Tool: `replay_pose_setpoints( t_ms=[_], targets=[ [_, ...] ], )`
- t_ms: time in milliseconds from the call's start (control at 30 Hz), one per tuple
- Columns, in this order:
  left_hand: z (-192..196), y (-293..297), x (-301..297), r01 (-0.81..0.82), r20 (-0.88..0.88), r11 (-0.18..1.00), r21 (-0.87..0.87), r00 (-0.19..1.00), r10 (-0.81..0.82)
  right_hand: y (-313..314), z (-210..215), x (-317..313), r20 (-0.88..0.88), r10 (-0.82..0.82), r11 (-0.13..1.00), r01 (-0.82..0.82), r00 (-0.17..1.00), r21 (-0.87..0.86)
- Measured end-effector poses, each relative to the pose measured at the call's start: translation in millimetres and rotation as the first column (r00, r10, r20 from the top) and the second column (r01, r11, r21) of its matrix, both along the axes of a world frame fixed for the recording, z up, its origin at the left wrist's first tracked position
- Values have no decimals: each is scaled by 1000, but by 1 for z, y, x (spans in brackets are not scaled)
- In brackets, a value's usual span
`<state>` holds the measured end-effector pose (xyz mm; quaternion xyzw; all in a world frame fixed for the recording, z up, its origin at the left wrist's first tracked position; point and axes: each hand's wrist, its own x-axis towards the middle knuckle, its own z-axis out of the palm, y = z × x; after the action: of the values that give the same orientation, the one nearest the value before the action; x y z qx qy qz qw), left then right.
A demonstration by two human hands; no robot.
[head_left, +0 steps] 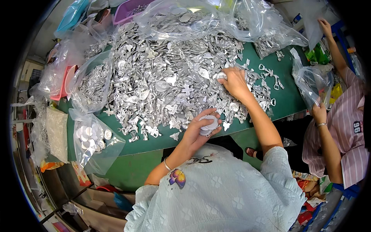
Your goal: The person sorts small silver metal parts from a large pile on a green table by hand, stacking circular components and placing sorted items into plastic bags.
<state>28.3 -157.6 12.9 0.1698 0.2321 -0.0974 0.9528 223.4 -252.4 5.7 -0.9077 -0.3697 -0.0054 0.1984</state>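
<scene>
A huge heap of small silver-grey metal pieces [154,77] covers the green table [143,146]; among them are crosses, leaf shapes, rings and round discs. My left hand [192,133] is at the near edge of the table, palm up, its fingers curled round a few flat round metal discs [208,123] stacked together. Farther off and to the right, my right hand [235,83] reaches into the heap. Its thumb and fingers close on a round metal disc [221,76] at the heap's surface; the fingertips are partly hidden.
A clear bag of round discs [89,137] lies at the near left, below a bag of ring-like pieces [92,83]. Bottle-opener-shaped pieces [272,73] lie at the right. A purple bin [125,11] stands at the back. On the right, a co-worker's hand [319,114] holds a clear bag [311,83].
</scene>
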Motion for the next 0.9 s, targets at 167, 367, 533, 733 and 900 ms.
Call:
replay_pose_setpoints(
  t_ms=[167,367,533,733,900],
  targets=[
    [-3,7,-5,-43,-12,999,-8,999,43,10,4,-2,9,19,999,-19,1000,-50],
    [-2,10,-13,-61,29,998,-30,998,62,-3,5,-3,-222,-29,943,100,975,319],
    [1,17,-19,-96,26,993,66,995,94,2,20,4,-838,426,650,528,342,546],
    [1,30,-20,-164,117,985,53,981,157,53,5,6,-223,509,856,-462,831,231],
    [-3,33,-27,-215,101,976,40,973,210,67,18,-14,-195,267,960,-279,944,-36]
  ],
)
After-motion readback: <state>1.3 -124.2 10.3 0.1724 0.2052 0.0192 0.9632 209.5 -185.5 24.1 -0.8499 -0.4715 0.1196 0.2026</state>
